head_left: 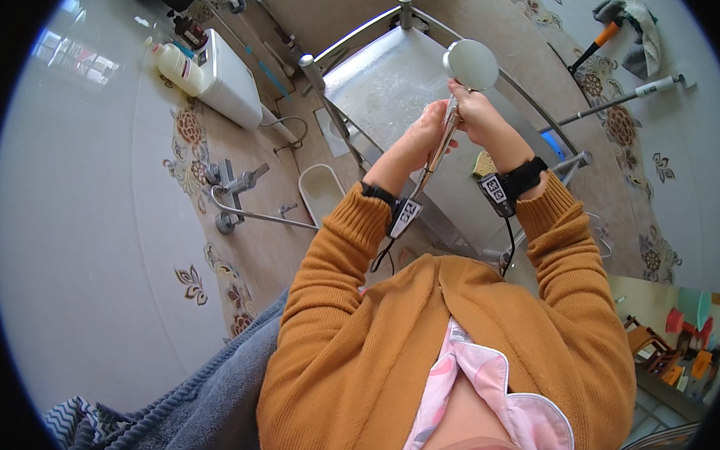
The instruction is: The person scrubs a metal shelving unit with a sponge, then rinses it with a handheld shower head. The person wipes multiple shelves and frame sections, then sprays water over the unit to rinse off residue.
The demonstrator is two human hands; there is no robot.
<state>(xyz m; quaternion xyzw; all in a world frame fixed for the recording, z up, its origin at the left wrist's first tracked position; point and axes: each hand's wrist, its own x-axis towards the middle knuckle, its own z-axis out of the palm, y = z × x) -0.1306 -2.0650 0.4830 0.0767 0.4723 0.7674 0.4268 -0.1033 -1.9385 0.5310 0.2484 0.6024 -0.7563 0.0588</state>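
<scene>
My right hand [481, 116] grips the handle of a chrome hand shower [472, 65], its round shiny head above the thumb. A metal shower hose [435, 155] runs down from the handle towards my left sleeve. My left hand [424, 129] looks wet and is right beside the handle and hose. Some of its fingertips show past the hose, but I cannot tell whether they grip it. Below both hands is a metal-topped stand [369, 71] with tubular rails, its surface wet with streaks or bubbles. A yellow-green sponge [485, 164] lies on it near my right wrist.
To the left, a white box-like tank [232, 84] bears a pump bottle [175, 65] and a dark bottle [191, 30]. A wall mixer tap [236, 177] juts out below, near a pale basin [322, 188]. A telescopic pole [621, 102] and grey cloth [640, 47] are at right.
</scene>
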